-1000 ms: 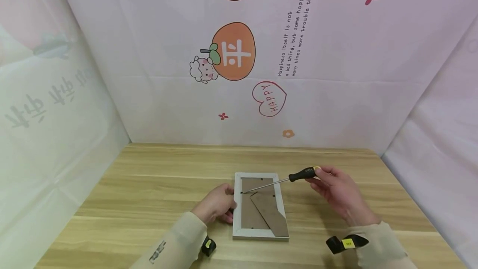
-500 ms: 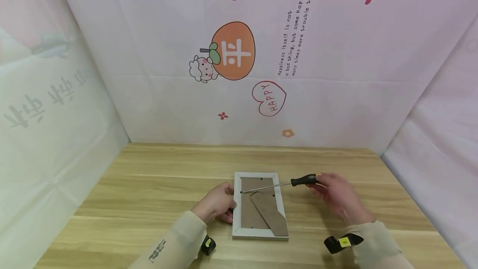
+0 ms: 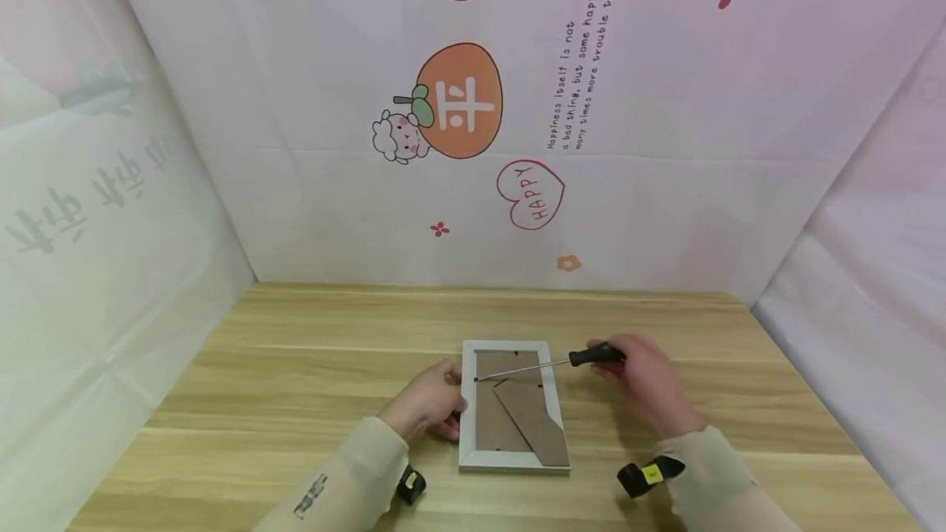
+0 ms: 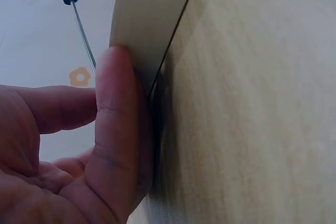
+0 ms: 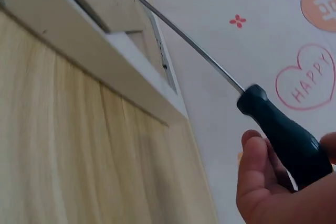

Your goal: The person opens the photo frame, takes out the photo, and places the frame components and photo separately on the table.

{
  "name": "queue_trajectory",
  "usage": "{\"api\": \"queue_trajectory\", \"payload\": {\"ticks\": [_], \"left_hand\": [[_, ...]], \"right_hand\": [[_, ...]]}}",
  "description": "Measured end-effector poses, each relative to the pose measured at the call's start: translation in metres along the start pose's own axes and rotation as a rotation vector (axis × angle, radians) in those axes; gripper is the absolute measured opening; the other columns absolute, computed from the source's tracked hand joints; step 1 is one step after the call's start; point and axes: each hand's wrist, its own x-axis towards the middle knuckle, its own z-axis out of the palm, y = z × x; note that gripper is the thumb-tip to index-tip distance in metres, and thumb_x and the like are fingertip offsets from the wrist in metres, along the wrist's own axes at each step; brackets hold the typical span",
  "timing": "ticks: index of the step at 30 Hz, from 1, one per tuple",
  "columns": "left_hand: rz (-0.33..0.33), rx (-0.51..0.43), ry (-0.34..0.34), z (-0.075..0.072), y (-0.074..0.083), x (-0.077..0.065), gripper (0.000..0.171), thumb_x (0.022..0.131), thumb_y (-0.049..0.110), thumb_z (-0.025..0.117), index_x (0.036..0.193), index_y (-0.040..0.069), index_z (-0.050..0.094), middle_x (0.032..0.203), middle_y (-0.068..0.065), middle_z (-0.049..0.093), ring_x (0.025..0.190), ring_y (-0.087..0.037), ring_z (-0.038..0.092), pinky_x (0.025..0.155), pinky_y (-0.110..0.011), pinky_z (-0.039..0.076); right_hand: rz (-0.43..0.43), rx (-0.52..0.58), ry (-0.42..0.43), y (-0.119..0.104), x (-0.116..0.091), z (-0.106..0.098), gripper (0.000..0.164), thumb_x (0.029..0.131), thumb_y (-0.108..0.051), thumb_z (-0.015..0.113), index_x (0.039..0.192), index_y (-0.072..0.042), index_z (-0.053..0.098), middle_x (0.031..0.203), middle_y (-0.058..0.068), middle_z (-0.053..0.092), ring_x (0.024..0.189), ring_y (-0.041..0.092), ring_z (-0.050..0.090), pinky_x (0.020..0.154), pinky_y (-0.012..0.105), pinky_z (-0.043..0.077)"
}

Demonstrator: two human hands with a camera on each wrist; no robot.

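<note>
A white picture frame (image 3: 468, 425) lies face down on the table, its brown backing board (image 3: 502, 425) and angled stand flap (image 3: 528, 413) showing. Small dark tabs sit along the inner edges. My left hand (image 3: 429, 402) steadies the frame's left side, fingers against its outer edge (image 4: 142, 19). In my right hand (image 3: 645, 372) is a screwdriver with a black handle (image 5: 283, 135), gripped to the right of the frame. Its thin metal shaft (image 3: 526, 369) slants across the backing, and the tip meets the left inner edge beside a dark tab (image 3: 476, 380).
The wood-grain table (image 3: 318, 351) is bounded by a printed white cloth (image 3: 355, 212) at the back and plain-looking cloth at both sides. Black straps with yellow labels hang at both wrists, the right strap (image 3: 650, 474) close over the table.
My right hand has moved left and turned, now wrapping further over the screwdriver's handle, which sits lower. The tip stays by the left tab. My left hand and the picture frame stay put.
</note>
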Motion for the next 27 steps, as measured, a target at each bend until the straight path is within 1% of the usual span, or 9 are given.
{"api": "queue_trajectory", "payload": {"ticks": [2,3,9,14,18,22,25,27], "left_hand": [[-0.003,-0.003,-0.002,0.000,-0.001,0.001,0.029,0.088,-0.006,0.058,0.115,0.005,0.055,0.084,-0.019,0.061,0.054,-0.022,0.058,0.043,-0.029,0.056],[-0.006,-0.007,-0.006,0.000,-0.001,0.001,0.029,0.088,-0.006,0.058,0.115,0.005,0.055,0.084,-0.020,0.061,0.054,-0.022,0.059,0.043,-0.029,0.056],[0.000,-0.027,-0.013,-0.001,-0.003,0.003,0.027,0.088,-0.007,0.057,0.111,0.004,0.054,0.085,-0.021,0.061,0.055,-0.024,0.059,0.044,-0.030,0.056],[0.007,-0.037,-0.017,-0.002,-0.004,0.004,0.026,0.087,-0.008,0.057,0.110,0.004,0.054,0.085,-0.021,0.061,0.054,-0.024,0.059,0.043,-0.030,0.056],[0.005,-0.036,-0.021,-0.003,-0.003,0.003,0.026,0.088,-0.007,0.058,0.110,0.005,0.055,0.085,-0.021,0.061,0.054,-0.023,0.059,0.043,-0.030,0.056],[0.002,-0.031,-0.018,-0.002,-0.003,0.003,0.026,0.088,-0.007,0.058,0.111,0.005,0.054,0.085,-0.021,0.061,0.054,-0.024,0.059,0.043,-0.030,0.056],[0.001,-0.031,-0.017,-0.002,-0.003,0.003,0.027,0.088,-0.008,0.058,0.111,0.005,0.054,0.085,-0.021,0.061,0.055,-0.024,0.059,0.044,-0.031,0.057],[-0.002,-0.034,-0.016,-0.002,-0.003,0.003,0.027,0.088,-0.008,0.058,0.111,0.005,0.054,0.085,-0.021,0.061,0.055,-0.024,0.059,0.044,-0.031,0.057]], "right_hand": [[-0.046,-0.027,0.000,-0.003,0.003,0.008,0.030,0.107,-0.009,0.041,0.127,0.012,0.042,0.129,0.026,0.057,0.109,0.022,0.063,0.092,0.030,0.054],[-0.030,0.068,0.016,-0.005,0.004,0.012,0.031,0.107,-0.011,0.037,0.129,0.011,0.040,0.129,0.026,0.057,0.110,0.025,0.063,0.093,0.033,0.054],[-0.101,0.155,0.035,-0.017,0.008,0.030,0.031,0.108,-0.009,0.037,0.131,0.010,0.042,0.127,0.023,0.059,0.110,0.026,0.065,0.099,0.036,0.050],[-0.119,0.203,0.059,-0.026,0.010,0.041,0.026,0.107,-0.007,0.042,0.127,0.008,0.046,0.126,0.023,0.060,0.113,0.030,0.064,0.100,0.037,0.050],[-0.120,0.228,0.067,-0.031,0.011,0.047,0.027,0.106,-0.007,0.044,0.129,0.008,0.047,0.123,0.021,0.062,0.113,0.030,0.064,0.096,0.034,0.052],[-0.145,0.215,0.068,-0.035,0.011,0.052,0.031,0.106,-0.007,0.045,0.133,0.007,0.048,0.123,0.022,0.062,0.113,0.030,0.064,0.095,0.033,0.053],[-0.161,0.200,0.073,-0.038,0.012,0.055,0.031,0.106,-0.006,0.044,0.134,0.007,0.049,0.127,0.023,0.060,0.116,0.031,0.062,0.096,0.032,0.052],[-0.160,0.221,0.069,-0.039,0.012,0.057,0.032,0.106,-0.004,0.043,0.135,0.007,0.049,0.133,0.022,0.056,0.120,0.032,0.059,0.097,0.031,0.051]]}}
